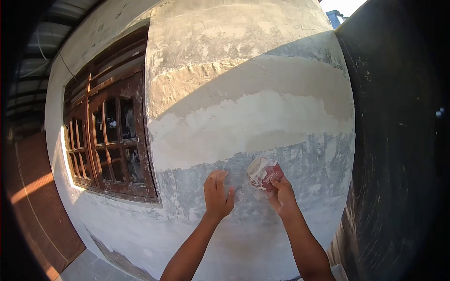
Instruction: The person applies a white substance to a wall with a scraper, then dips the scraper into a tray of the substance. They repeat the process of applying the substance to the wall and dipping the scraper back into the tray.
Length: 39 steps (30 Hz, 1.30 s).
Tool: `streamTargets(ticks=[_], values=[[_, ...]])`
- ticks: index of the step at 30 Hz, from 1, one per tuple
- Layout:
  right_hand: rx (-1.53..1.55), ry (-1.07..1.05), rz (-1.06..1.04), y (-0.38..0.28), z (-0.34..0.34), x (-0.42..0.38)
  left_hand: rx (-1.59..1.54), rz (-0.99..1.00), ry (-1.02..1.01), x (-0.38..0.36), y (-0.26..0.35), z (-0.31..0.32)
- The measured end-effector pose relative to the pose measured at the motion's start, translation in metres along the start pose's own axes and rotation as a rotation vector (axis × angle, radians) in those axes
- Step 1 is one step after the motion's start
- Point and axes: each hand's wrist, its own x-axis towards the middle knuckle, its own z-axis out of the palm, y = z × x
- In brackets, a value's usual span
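My right hand grips a reddish-brown scraper smeared with pale plaster, held up in front of the wall's grey band. To its left, my left hand is raised before the wall, holding nothing, with its thumb apart from the fingers. The wall has a smooth, pale plaster layer across its middle, rough grey patches below that and a textured sunlit area above. Whether the scraper touches the wall cannot be told.
A brown wooden window with small panes is set in the wall at left. A dark panel stands along the right side. Reddish-brown sheeting and grey floor tiles show at lower left.
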Motion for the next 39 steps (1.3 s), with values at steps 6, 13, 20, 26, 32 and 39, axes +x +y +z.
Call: streamTargets(ticks=[6,13,20,26,32,39], values=[[0.065,-0.089,0.012,0.061,0.075,0.007,0.092,0.025,-0.041,0.011,-0.06,-0.085],[-0.027,-0.033,0.001,0.115,0.13,0.012,0.131,-0.005,-0.012,0.008,-0.116,-0.129],[-0.097,-0.093,-0.095,0.129,0.147,0.036,0.176,0.023,0.002,0.019,-0.154,-0.134],[-0.212,-0.104,-0.25,0.124,0.154,0.06,0.25,0.065,-0.022,0.05,-0.186,-0.126],[-0.239,-0.074,-0.402,0.134,0.16,0.084,0.289,0.131,0.017,0.072,-0.208,-0.117],[-0.917,0.139,-0.933,0.084,0.184,0.109,0.213,0.332,0.05,0.122,-0.201,-0.081]])
